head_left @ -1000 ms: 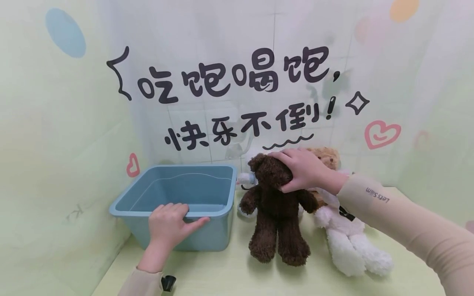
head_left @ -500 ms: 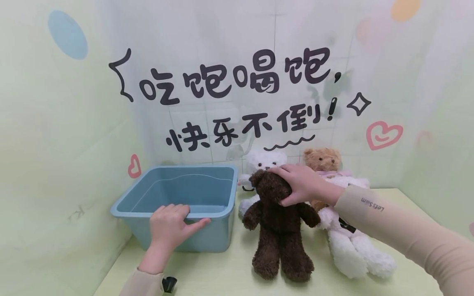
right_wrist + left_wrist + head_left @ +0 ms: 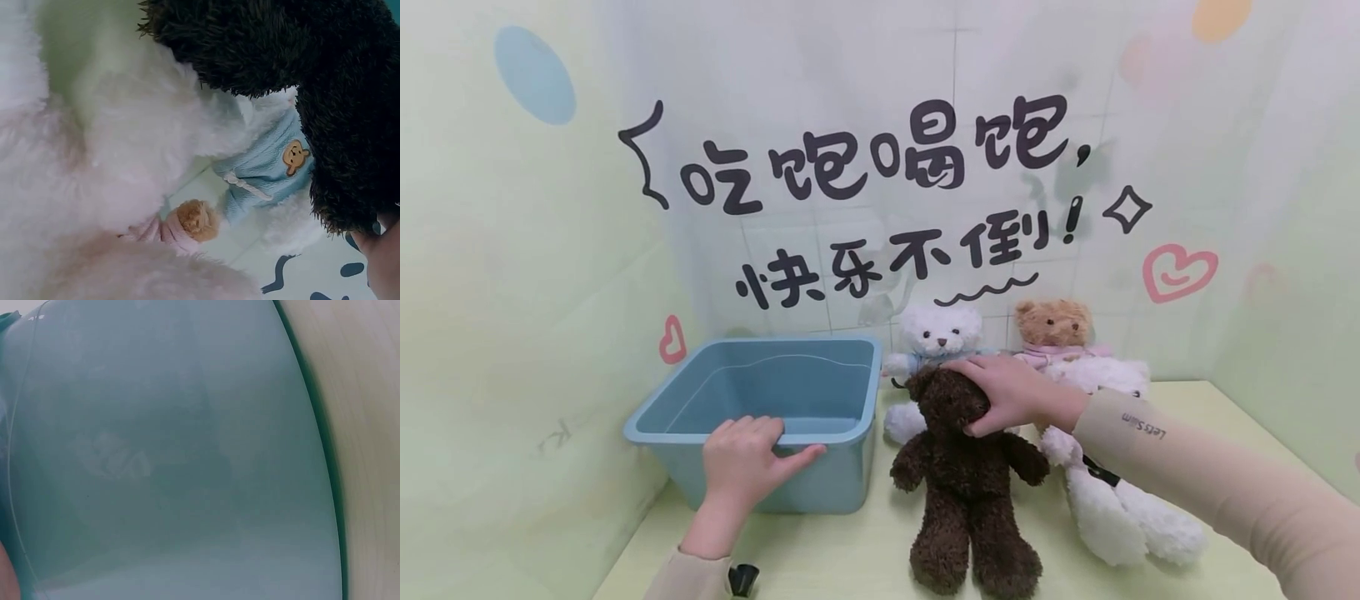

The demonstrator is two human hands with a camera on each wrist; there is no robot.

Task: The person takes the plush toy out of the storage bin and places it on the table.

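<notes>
My right hand grips a dark brown teddy bear by the head, fingers over its top and thumb at its face. The bear's feet point toward me, close over the table. In the right wrist view, its dark fur fills the upper right, with part of my hand below. My left hand holds the near rim of a blue plastic bin, fingers hooked over the edge and thumb along the outside. The bin's outer wall takes up most of the left wrist view.
Behind the brown bear sits a white teddy bear in a blue sweater. A tan teddy bear in pink sits at the back right, with a white plush toy leaning before it, partly behind my right sleeve. A printed curtain hangs behind the table.
My right hand has brought the brown bear down and toward me, uncovering the faces of the white and tan bears behind. The left hand stays on the bin rim.
</notes>
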